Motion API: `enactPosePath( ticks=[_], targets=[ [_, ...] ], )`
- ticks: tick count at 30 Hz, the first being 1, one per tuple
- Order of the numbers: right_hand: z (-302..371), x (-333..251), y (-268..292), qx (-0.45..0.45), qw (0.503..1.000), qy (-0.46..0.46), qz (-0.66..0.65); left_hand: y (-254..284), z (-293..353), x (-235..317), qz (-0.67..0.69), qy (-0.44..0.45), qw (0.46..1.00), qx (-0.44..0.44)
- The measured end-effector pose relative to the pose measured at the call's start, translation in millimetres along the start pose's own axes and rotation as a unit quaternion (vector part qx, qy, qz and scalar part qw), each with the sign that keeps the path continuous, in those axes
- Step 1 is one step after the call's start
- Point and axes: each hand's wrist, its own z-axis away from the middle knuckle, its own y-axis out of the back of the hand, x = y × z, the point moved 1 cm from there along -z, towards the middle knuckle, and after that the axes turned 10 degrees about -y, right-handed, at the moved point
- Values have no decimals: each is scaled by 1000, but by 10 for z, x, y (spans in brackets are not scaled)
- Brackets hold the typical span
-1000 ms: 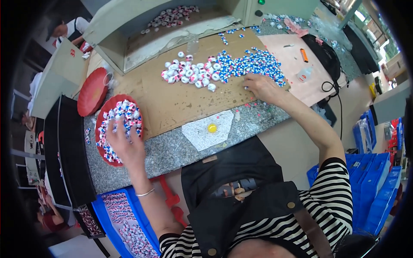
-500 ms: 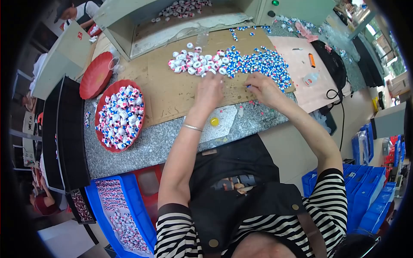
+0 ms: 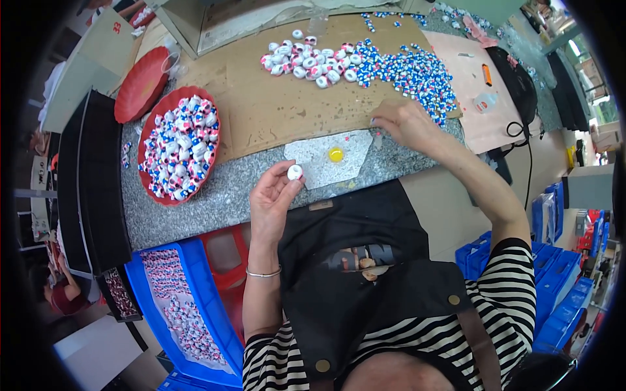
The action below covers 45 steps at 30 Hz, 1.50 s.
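My left hand (image 3: 274,195) is closed in a pinch on a white round piece (image 3: 295,173) with a hollow in its face, above the counter's front edge. Farther right, my right hand (image 3: 405,122) pinches a tiny blue-and-white piece (image 3: 373,122), mostly covered by the fingertips. Between the hands, a small dish of yellow stuff (image 3: 336,154) rests on a speckled white sheet (image 3: 310,171). Beyond them on the cardboard (image 3: 261,117) lie a heap of white-and-pink round pieces (image 3: 308,63) and a heap of small blue-and-white pieces (image 3: 417,75).
A red scalloped bowl (image 3: 214,166) full of joined pieces stands at the left, with another red bowl (image 3: 140,85) behind it. A blue crate (image 3: 212,303) of pieces sits below the counter. An orange cutter (image 3: 487,75) and a clear bottle (image 3: 485,102) lie at the right.
My left hand has drawn back from the white heap toward me, bringing a white round piece. My right hand stays near the blue heap, still pinching. The view has shifted slightly.
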Motion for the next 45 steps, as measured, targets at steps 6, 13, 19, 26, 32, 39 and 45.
enactPosePath(
  ticks=[6,13,19,26,32,39,45],
  targets=[
    [42,-616,-241,-45,991,116,-46,-96,-7,12,-34,-39,999,7],
    [-10,-637,-306,-114,986,125,4,-70,4,-92,-92,-67,993,4],
    [135,-709,-240,-18,989,50,-141,-207,-23,-256,-145,-124,982,5],
    [342,-788,-257,-134,808,-228,-526,-419,-6,-271,-273,-253,927,-47],
    [395,-917,16,-48,946,23,-320,-416,-31,71,-74,-6,978,-193],
    [484,-961,-13,-21,938,-13,-347,-467,28,-24,11,37,988,-151],
    [548,-88,90,120,982,-57,-137,-26,-398,524,-454,-253,853,-40]
  ],
)
